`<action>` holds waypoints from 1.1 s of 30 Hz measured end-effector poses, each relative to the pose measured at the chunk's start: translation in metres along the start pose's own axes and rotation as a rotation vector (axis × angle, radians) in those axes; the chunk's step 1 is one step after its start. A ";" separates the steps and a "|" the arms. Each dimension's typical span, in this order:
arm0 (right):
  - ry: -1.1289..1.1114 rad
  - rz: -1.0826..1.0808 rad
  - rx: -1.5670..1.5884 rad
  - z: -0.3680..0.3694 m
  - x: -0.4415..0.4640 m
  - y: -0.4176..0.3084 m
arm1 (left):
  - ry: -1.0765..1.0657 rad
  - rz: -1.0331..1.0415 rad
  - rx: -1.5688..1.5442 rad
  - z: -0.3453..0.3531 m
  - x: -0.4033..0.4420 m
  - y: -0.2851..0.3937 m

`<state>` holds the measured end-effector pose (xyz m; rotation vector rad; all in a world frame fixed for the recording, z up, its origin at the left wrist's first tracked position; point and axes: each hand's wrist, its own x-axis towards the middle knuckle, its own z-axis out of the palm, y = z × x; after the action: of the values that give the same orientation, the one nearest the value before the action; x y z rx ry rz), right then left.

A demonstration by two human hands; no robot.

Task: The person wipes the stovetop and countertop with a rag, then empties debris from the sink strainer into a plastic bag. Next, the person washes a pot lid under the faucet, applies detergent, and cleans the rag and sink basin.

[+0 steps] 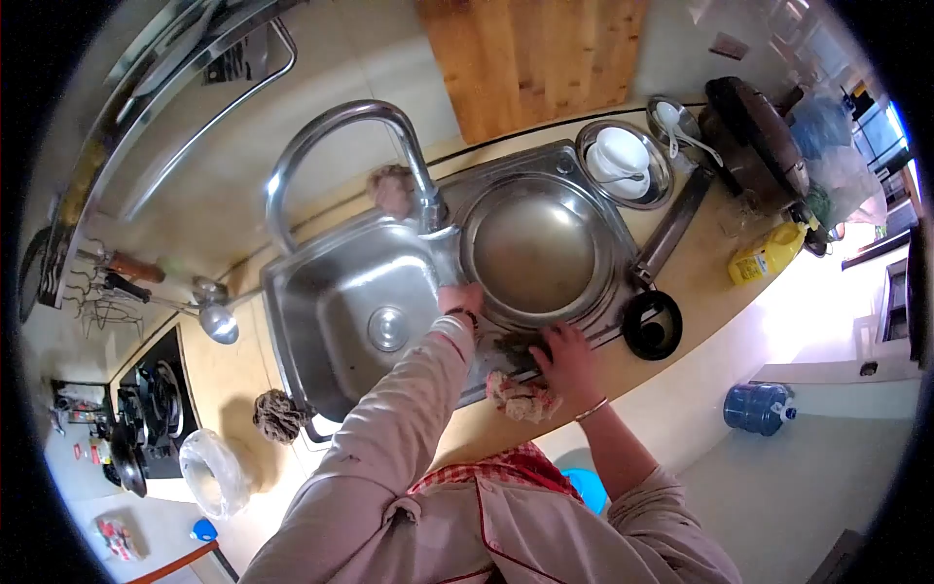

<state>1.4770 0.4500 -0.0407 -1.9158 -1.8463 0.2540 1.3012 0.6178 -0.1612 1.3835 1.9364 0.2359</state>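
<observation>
A double steel sink holds a round metal basin (535, 245) of cloudy water on its right side; the left bowl (336, 326) has a drain and no standing water. My left hand (461, 300) is closed at the divider beside the basin, under the faucet (428, 209); what its fingers grip is hidden. Bent over the sink's front rim, my right hand (568, 364) has its fingers apart, beside a dark scrubber (516, 352). A crumpled pinkish cloth (523, 397) lies just left of that hand.
Right of the sink are a steel dish with white bowls (623, 156), a long dark handle (673, 229), a small black round pan (652, 326) and a yellow bottle (769, 253). At left are a brown cloth (280, 417), a ladle (219, 323) and a plastic bag (216, 475).
</observation>
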 end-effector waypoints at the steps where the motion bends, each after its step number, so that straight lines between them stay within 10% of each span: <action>1: -0.001 -0.098 -0.033 0.004 -0.005 -0.002 | 0.048 -0.251 -0.318 -0.007 -0.009 0.012; 14: 0.026 0.050 0.082 0.005 -0.028 0.015 | -0.203 -0.219 -0.148 -0.036 -0.029 0.036; 17: -0.048 0.126 0.054 -0.005 -0.041 0.026 | -0.183 0.065 0.089 -0.011 -0.013 0.015; 20: -0.054 0.183 -0.007 -0.008 -0.044 0.026 | -0.212 -0.291 -0.345 0.000 -0.009 0.016; 33: 0.106 0.296 0.080 -0.010 -0.067 0.042 | -0.308 -0.160 -0.617 -0.026 -0.062 0.023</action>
<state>1.5140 0.3832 -0.0632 -2.0994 -1.4609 0.3100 1.3107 0.5791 -0.1021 0.8003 1.5270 0.4670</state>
